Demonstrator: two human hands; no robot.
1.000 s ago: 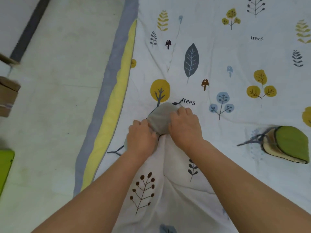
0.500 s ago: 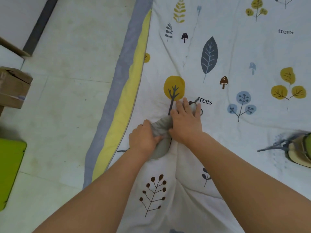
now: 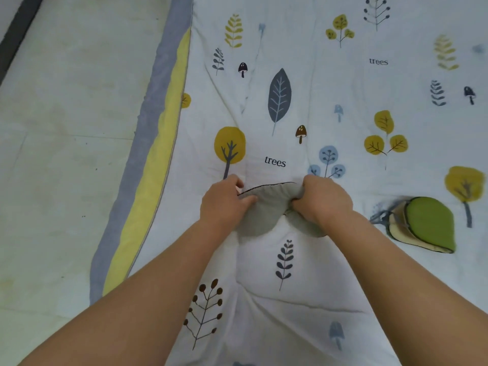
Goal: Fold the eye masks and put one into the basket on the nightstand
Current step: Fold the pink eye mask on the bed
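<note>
A grey eye mask (image 3: 266,207) with dark piping lies spread sideways on the white tree-print quilt (image 3: 303,273). My left hand (image 3: 224,202) pinches its left end and my right hand (image 3: 323,199) pinches its right end, so the mask stretches between them. A second eye mask (image 3: 427,223), green on top and cream underneath, lies folded on the quilt to the right, with its dark strap trailing toward my right wrist. No basket or nightstand shows in this view.
The quilt's grey and yellow border (image 3: 155,154) runs diagonally along its left edge. Beyond it is pale tiled floor (image 3: 66,154), with a dark strip (image 3: 15,33) at the top left corner.
My hands have moved apart, pulling the bunched grey mask out flat and wide between them. The view has shifted right, so the folded green mask shows fully and the box and green object on the floor are gone.
</note>
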